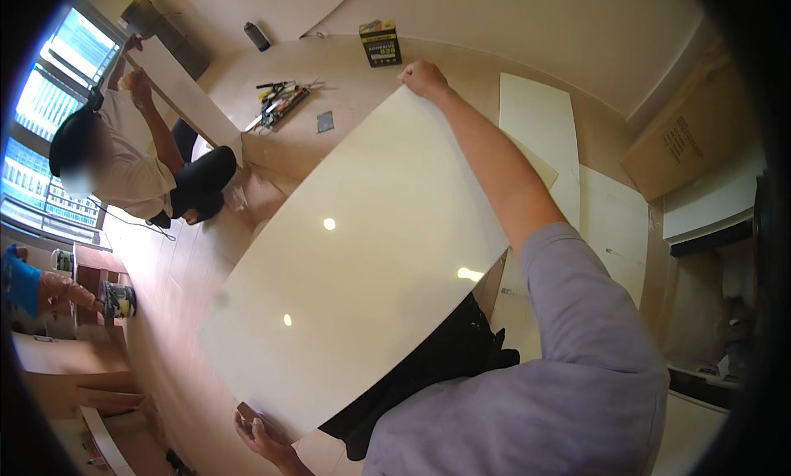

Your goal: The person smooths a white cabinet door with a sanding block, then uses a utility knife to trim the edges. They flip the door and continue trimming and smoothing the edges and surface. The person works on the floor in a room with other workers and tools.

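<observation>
A large, glossy cream-white panel (354, 229) is tilted in front of my body, with ceiling lights reflected in it. My right hand (424, 79) reaches to its far corner and has its fingers closed on the edge there. Down by the near left corner, my left hand (264, 437) grips a small brown block (247, 413) between fingers and thumb, against the panel's edge. Whether those fingers also bear the panel, I cannot tell. Black trousers (428, 369) show under the panel's near edge.
Another person (140, 163) sits at left, holding a long board (181, 89) upright. Tools (284, 101), a grey square piece (325, 122) and a black-and-yellow can (380, 44) lie beyond the panel. Right are pale sheets (544, 122) and a cardboard box (684, 130); far left, a bucket (118, 299).
</observation>
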A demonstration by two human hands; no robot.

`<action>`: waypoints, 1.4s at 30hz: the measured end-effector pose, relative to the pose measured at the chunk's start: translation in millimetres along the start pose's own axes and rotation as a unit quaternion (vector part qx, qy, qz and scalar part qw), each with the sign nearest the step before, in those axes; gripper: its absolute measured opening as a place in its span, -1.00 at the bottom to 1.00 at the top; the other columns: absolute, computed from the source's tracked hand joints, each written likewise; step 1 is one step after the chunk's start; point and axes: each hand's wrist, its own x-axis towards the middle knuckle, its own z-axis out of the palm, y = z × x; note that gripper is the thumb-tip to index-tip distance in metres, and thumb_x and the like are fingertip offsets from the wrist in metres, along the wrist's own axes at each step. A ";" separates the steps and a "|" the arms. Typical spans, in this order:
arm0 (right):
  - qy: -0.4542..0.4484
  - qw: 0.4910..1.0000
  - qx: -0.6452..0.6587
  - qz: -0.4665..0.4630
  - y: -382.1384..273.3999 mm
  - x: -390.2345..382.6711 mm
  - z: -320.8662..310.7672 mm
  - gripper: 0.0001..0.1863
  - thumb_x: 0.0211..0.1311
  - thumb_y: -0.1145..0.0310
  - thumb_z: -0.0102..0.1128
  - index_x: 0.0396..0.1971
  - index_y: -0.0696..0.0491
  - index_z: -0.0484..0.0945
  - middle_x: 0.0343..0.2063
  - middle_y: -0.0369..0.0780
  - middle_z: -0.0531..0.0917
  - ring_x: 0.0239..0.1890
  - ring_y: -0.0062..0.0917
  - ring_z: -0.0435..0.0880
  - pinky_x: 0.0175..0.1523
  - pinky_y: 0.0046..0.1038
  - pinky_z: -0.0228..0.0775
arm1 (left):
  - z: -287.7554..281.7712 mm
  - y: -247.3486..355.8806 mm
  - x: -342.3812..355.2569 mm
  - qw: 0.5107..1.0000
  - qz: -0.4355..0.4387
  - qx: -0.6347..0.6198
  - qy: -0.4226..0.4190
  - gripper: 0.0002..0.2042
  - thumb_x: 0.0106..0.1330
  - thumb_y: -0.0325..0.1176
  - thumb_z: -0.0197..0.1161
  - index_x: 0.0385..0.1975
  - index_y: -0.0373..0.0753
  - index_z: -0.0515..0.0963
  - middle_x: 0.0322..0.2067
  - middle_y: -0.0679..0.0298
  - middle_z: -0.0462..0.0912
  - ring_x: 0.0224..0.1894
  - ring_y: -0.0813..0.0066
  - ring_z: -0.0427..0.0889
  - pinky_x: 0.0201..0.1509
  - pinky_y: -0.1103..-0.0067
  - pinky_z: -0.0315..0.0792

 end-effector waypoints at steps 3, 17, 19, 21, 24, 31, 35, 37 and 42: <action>-0.061 0.994 0.038 -0.083 -8.1 -18.4 -13.7 -0.69 0.42 0.17 0.19 -0.05 0.04 0.74 -0.06 -0.14 0.78 -0.01 -0.31 0.74 0.12 -0.34 0.52 | -11.7 -10.1 2.3 0.999 -0.017 -0.045 -0.016 -0.40 0.31 -0.35 0.11 0.39 -0.36 0.28 0.16 0.12 0.48 0.20 0.26 0.49 0.28 0.38 0.42; -0.076 0.960 -0.243 -0.115 -55.0 -128.6 -17.6 -0.32 0.58 -0.05 -0.22 0.50 0.06 0.24 0.57 -0.19 0.17 0.61 -0.23 0.06 0.60 0.16 -0.23 | -4.1 -5.2 -3.3 1.000 -0.003 -0.001 -0.012 -0.41 0.31 -0.40 0.08 0.38 -0.38 0.29 0.18 0.10 0.47 0.22 0.22 0.48 0.29 0.32 0.43; -0.048 0.966 -0.243 -0.079 -58.5 -130.0 -15.4 -0.33 0.57 -0.04 -0.21 0.50 0.05 0.25 0.56 -0.20 0.18 0.61 -0.23 0.05 0.59 0.22 -0.25 | -4.7 -1.2 -6.2 1.000 0.000 0.000 -0.019 -0.42 0.31 -0.42 0.07 0.38 -0.38 0.29 0.16 0.11 0.47 0.21 0.24 0.49 0.30 0.32 0.42; -0.014 0.968 -0.246 -0.049 -58.9 -127.7 -9.9 -0.33 0.56 -0.04 -0.19 0.50 0.05 0.26 0.56 -0.21 0.19 0.61 -0.23 0.04 0.57 0.27 -0.26 | -0.8 0.3 -9.9 1.000 0.009 -0.010 -0.019 -0.42 0.32 -0.44 0.06 0.38 -0.37 0.29 0.14 0.14 0.47 0.18 0.27 0.49 0.29 0.34 0.42; -0.021 0.962 -0.267 -0.047 -63.9 -122.2 -3.9 -0.35 0.56 -0.05 -0.17 0.50 -0.03 0.27 0.56 -0.24 0.19 0.62 -0.20 0.03 0.56 0.27 -0.19 | -1.3 -0.5 -8.4 1.000 0.013 -0.009 -0.003 -0.42 0.32 -0.43 0.08 0.39 -0.37 0.29 0.08 0.19 0.48 0.15 0.31 0.49 0.27 0.37 0.42; -0.131 0.957 -0.203 -0.162 -61.2 -139.1 -26.3 -0.37 0.50 -0.14 -0.09 0.45 -0.19 0.37 0.51 -0.22 0.29 0.58 -0.24 0.13 0.57 0.22 -0.18 | 2.0 5.0 -4.2 1.000 0.011 0.009 -0.001 -0.43 0.32 -0.41 0.11 0.37 -0.36 0.32 0.03 0.20 0.49 0.09 0.34 0.51 0.22 0.39 0.43; -0.015 0.972 -0.123 -0.201 -32.4 -193.7 -95.5 -0.40 0.41 -0.12 0.21 0.30 -0.08 0.51 0.36 -0.20 0.48 0.39 -0.19 0.44 0.49 -0.15 0.22 | -7.8 2.0 -17.4 0.999 -0.016 0.026 0.011 -0.42 0.30 -0.27 0.16 0.33 -0.37 0.36 0.10 0.09 0.51 0.13 0.23 0.51 0.19 0.36 0.45; 0.177 0.957 -0.189 -0.127 27.0 -240.2 -147.8 -0.37 0.38 -0.03 0.31 0.32 -0.01 0.47 0.28 -0.10 0.53 0.29 -0.18 0.55 0.35 -0.24 0.40 | -5.6 4.5 -19.0 0.998 -0.014 0.048 0.029 -0.41 0.30 -0.22 0.17 0.31 -0.36 0.37 0.12 0.06 0.50 0.15 0.20 0.52 0.17 0.33 0.47; 0.167 0.826 0.488 0.229 63.9 -340.0 -159.4 -0.41 0.40 0.16 0.32 0.30 0.13 0.41 0.04 -0.07 0.60 0.04 -0.37 0.62 0.14 -0.30 0.54 | -66.0 -48.0 20.8 0.967 0.153 0.188 -0.078 -0.44 0.32 -0.24 0.23 0.25 -0.42 0.37 0.14 -0.06 0.48 0.18 0.07 0.56 0.16 0.25 0.57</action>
